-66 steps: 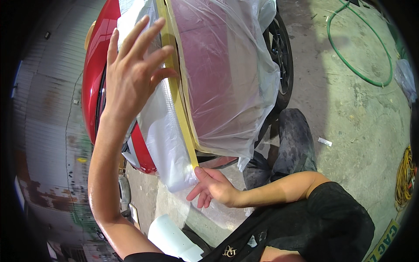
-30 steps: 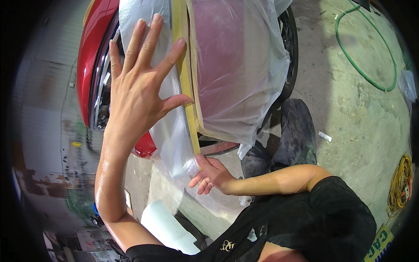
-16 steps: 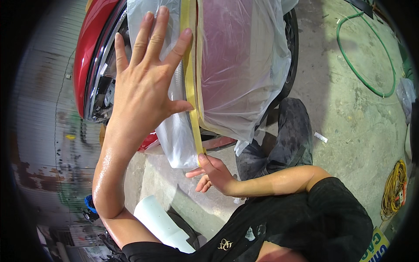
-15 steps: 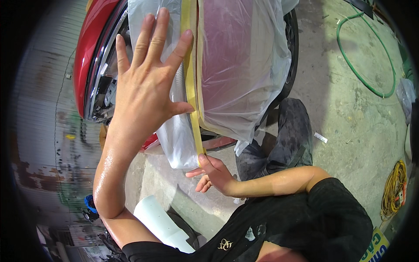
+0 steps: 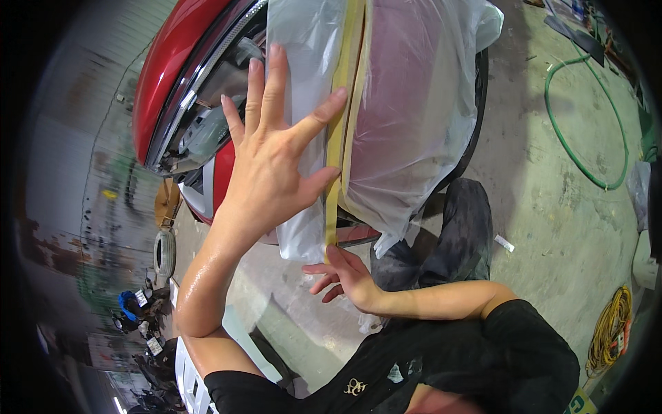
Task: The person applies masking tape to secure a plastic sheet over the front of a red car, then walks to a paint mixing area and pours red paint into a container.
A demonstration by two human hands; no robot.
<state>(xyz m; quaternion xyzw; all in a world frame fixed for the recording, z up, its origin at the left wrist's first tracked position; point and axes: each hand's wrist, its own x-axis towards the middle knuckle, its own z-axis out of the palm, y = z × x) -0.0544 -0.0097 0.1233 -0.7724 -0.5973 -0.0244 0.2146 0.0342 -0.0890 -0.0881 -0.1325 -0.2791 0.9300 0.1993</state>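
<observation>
Left grip [image 5: 267,169] nearer right grip [image 5: 353,284] (along yellow tape [image 5: 332,215])

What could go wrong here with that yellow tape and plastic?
The tape might crease or go crooked if the right hand, at its lower end, shifts. The thin film left of it hangs loose at the bottom, so it could snag or tear. The left hand, spread over both, might drag them askew.

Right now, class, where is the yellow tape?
In the head view, the yellow tape runs near the middle, from the top edge down to the right hand, along the right edge of the left plastic sheet, by the left hand.
</observation>
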